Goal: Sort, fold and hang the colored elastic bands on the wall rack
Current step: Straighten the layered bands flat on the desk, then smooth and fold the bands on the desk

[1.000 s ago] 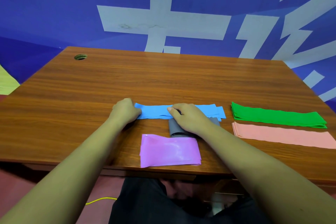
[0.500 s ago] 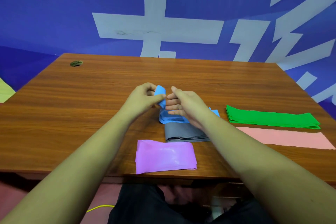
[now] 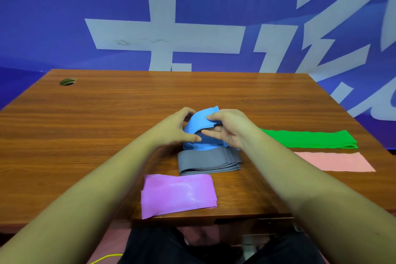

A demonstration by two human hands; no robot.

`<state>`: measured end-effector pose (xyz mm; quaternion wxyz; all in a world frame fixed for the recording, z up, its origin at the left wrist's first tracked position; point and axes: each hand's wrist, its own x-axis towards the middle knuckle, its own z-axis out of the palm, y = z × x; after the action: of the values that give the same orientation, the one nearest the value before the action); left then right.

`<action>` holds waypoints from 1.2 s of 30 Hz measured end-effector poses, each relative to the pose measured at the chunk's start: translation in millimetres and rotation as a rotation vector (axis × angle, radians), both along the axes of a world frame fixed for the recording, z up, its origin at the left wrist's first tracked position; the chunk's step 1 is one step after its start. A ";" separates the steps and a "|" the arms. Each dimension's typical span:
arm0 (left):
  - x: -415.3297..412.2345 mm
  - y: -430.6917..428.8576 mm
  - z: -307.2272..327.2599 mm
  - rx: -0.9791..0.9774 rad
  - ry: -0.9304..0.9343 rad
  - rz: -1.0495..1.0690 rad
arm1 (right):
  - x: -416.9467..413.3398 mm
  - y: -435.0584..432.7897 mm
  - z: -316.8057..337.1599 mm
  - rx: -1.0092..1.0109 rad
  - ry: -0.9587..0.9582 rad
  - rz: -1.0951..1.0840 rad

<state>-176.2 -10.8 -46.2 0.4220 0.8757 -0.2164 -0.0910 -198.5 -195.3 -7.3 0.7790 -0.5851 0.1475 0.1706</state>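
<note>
You've folded the blue band [image 3: 200, 123] over since before; fingers of left hand [image 3: 175, 129] and right hand [image 3: 232, 128] pinch it. Match edges, then flatten.

Wearer's body, head view. Left hand [image 3: 177, 128] and right hand [image 3: 232, 127] are bare, as are the left forearm [image 3: 96, 188] and right forearm [image 3: 310, 188] up to the frame's edge. Dark, near-black trousers [image 3: 154, 246] show below the near edge of the table [image 3: 107, 135].
</note>
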 end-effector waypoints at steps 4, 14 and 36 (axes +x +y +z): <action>6.0 -6.9 -3.6 0.048 0.016 -0.063 | 4.4 -12.9 -1.4 -0.077 -0.032 -0.046; 11.5 -10.0 -14.1 0.091 0.012 -0.105 | 8.7 -45.7 -29.1 -0.753 -0.111 -0.063; 6.6 -16.1 -5.8 0.282 -0.120 -0.042 | -2.5 -56.0 -45.5 -1.239 -0.382 -0.002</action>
<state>-169.5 -26.9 -52.0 0.2794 0.9253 -0.2446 -0.0767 -201.1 -251.4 -52.8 0.3097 -0.9461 0.0779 -0.0540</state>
